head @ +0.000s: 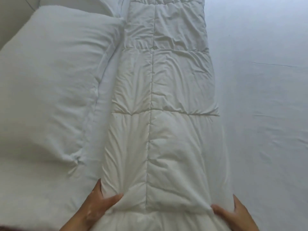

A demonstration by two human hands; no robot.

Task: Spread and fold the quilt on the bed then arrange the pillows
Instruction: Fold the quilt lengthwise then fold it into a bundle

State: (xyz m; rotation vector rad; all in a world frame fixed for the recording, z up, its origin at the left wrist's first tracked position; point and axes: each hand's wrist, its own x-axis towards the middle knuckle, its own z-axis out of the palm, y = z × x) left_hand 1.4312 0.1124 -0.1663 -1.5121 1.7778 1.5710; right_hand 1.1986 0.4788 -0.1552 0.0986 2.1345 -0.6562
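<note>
Pinching the folded quilt point(160, 124), left hand point(98, 205) and right hand point(236, 215) flank its sides.

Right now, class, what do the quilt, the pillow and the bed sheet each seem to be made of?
Quilt: matte off-white fabric, perhaps cotton or microfibre, over soft filling; stitched lines form puffy squares. Pillow: stuffed white cloth case; it bulges and creases finely. Bed sheet: thin, smooth white cloth, lying flat with faint wrinkles.

No text, label, brand, number or sign can be read on the folded white padded quilt point(166, 130), the plump white pillow point(50, 80) at left, or the plain pale bedsheet point(266, 114) at right.
</note>
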